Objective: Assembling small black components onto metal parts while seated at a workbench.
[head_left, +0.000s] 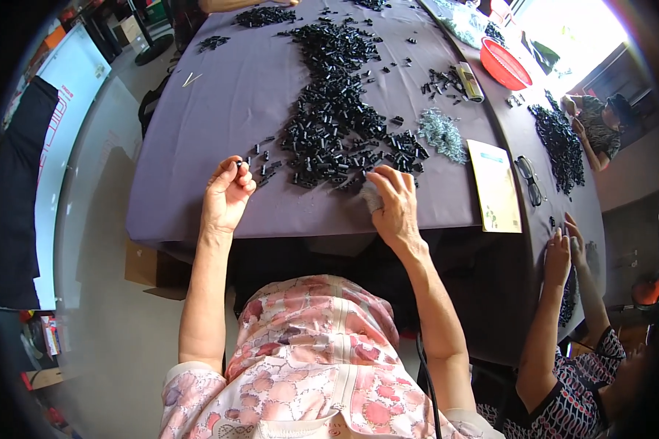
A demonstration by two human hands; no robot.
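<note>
My left hand (pixel 225 192) is raised at the table's near edge, its fingers closed in a pinch on a small black plastic piece (pixel 239 164). Several loose black pieces lie just beyond it. A long heap of the same black pieces (pixel 329 110) runs up the middle of the table. My right hand (pixel 397 208) rests at the near right end of this heap, fingers bent down and drawn together. Beneath its fingertips sits a small clump of greyish clear bits (pixel 370 196). Whatever those fingertips grip is hidden.
Grey-clear small parts (pixel 444 134) form a pile right of the heap. Beyond a yellowish booklet (pixel 495 186) lie eyeglasses (pixel 530 181). A red basket (pixel 505 64) stands far right. Two people work along the right side, by another black heap (pixel 558 146); another person's forearm (pixel 234 4) shows at the far edge.
</note>
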